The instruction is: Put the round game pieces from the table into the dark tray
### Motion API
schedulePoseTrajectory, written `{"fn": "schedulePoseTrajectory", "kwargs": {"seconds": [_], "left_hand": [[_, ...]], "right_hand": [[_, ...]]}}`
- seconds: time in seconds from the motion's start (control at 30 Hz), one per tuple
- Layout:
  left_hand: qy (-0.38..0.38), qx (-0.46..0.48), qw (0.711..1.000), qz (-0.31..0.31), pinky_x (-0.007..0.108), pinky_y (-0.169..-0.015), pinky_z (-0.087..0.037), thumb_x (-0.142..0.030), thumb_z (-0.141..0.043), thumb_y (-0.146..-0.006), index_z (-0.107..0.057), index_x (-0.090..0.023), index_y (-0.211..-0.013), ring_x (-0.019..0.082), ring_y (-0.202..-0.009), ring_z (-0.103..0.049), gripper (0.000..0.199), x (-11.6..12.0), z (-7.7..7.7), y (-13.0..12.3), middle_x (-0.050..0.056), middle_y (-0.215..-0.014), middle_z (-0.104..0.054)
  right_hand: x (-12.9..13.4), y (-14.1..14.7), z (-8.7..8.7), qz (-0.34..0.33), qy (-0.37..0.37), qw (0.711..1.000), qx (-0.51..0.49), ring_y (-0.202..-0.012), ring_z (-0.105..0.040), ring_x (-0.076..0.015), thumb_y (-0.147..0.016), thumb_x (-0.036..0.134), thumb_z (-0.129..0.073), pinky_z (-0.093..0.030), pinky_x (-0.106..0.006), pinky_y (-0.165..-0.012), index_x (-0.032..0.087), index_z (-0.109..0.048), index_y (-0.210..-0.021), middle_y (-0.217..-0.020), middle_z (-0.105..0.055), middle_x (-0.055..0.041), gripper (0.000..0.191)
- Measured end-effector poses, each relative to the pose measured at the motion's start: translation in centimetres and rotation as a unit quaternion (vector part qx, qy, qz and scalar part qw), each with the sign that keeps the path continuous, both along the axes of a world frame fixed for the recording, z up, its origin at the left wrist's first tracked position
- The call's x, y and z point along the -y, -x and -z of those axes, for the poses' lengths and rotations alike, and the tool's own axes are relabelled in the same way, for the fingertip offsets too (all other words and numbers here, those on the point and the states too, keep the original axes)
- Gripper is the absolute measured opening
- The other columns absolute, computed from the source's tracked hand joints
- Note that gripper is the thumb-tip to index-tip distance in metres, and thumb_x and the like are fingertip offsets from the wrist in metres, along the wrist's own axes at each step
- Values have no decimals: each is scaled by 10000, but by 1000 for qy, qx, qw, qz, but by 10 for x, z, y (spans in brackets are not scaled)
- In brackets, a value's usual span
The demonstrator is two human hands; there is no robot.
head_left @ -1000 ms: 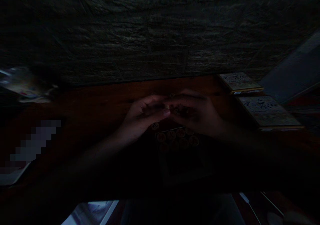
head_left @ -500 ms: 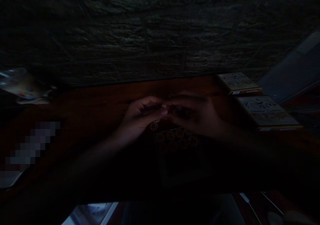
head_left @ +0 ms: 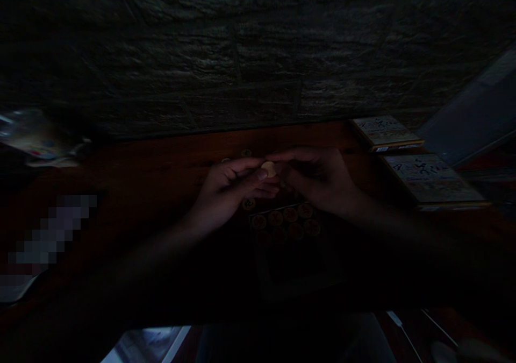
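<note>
Between my two hands is a round, pale Chinese chess piece (head_left: 269, 169), its near face plain as far as the dim light shows. My left hand (head_left: 228, 185) pinches it between thumb and fingers from the left. From the right, my right hand (head_left: 322, 177) closes its thumb and fingertips on the same piece. Just below the hands, an open box (head_left: 264, 285) holds rows of chess pieces (head_left: 290, 214) with characters on them. One loose piece (head_left: 249, 204) lies by the box's upper left corner, and another loose piece (head_left: 245, 152) lies beyond my left fingers.
Two flat boxes with printed characters, a nearer box (head_left: 433, 179) and a farther box (head_left: 385, 130), lie on the right of the wooden table (head_left: 161, 161). A stone wall (head_left: 250, 51) rises behind. At the left edge stands a light-coloured bag-like object (head_left: 44, 142).
The piece between my hands has turned so its round face shows. My right thumb has shifted up toward it, uncovering more pieces at the box's upper right.
</note>
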State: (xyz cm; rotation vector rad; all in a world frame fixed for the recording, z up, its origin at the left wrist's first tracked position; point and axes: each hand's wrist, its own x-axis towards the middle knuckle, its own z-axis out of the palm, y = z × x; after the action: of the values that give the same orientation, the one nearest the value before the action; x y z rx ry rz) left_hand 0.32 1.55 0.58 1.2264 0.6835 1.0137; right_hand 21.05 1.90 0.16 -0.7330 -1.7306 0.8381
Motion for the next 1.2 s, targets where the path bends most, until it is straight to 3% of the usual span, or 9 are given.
{"fn": "schedulePoseTrajectory", "kwargs": {"seconds": [0.17, 0.3, 0.57, 0.87, 1.07, 1.2], "left_hand": [[5, -11, 1000, 7, 273, -798, -695, -248, -844, -914, -817, -168, -1116, 195, -863, -833, 219, 2, -1, 1, 61, -996, -850], [7, -14, 1000, 9, 314, -826, -699, -285, -824, -933, -819, -168, -1127, 215, -880, -837, 226, 3, -1, 1, 79, -1021, -854], [-9, -73, 997, 12, 405, -824, -707, -433, -748, -985, -826, -137, -1067, 281, -869, -844, 317, 4, 0, 1, 135, -949, -852], [-20, -80, 996, 16, 353, -836, -697, -392, -796, -953, -819, -167, -1169, 267, -933, -842, 313, 5, -3, 1, 129, -1048, -855], [-11, -67, 997, -33, 364, -807, -702, -340, -827, -920, -819, -158, -1151, 258, -870, -843, 294, 4, -4, -1, 112, -1023, -857], [0, -54, 996, -64, 342, -749, -702, -314, -869, -872, -825, -156, -1078, 237, -789, -836, 264, 4, -4, -2, 77, -924, -856]], "right_hand": [[0, 3, -1, -18, 31, 999, -30, -909, -809, -171, -891, 233, -852, -638, -274, -820, 207, -847, -1085, -1030, -858, -30, 196], [0, 3, 2, -39, 74, 996, -40, -813, -784, -167, -837, 291, -907, -631, -273, -734, 199, -835, -1105, -952, -839, -29, 292], [-3, 3, 1, -58, 84, 993, -59, -733, -733, -126, -802, 255, -932, -594, -228, -682, 184, -845, -954, -828, -808, -10, 189], [0, 4, -5, -40, 127, 989, -63, -551, -629, -100, -882, 397, -867, -502, -202, -496, 192, -863, -965, -694, -759, 2, 221], [1, 1, -4, -41, 140, 989, -36, -561, -642, -94, -954, 304, -787, -507, -195, -504, 195, -835, -1123, -709, -748, 18, 207], [-1, 1, 0, -71, 117, 990, -42, -697, -724, -116, -880, 236, -858, -578, -225, -615, 197, -807, -1169, -908, -814, -11, 295]]}}
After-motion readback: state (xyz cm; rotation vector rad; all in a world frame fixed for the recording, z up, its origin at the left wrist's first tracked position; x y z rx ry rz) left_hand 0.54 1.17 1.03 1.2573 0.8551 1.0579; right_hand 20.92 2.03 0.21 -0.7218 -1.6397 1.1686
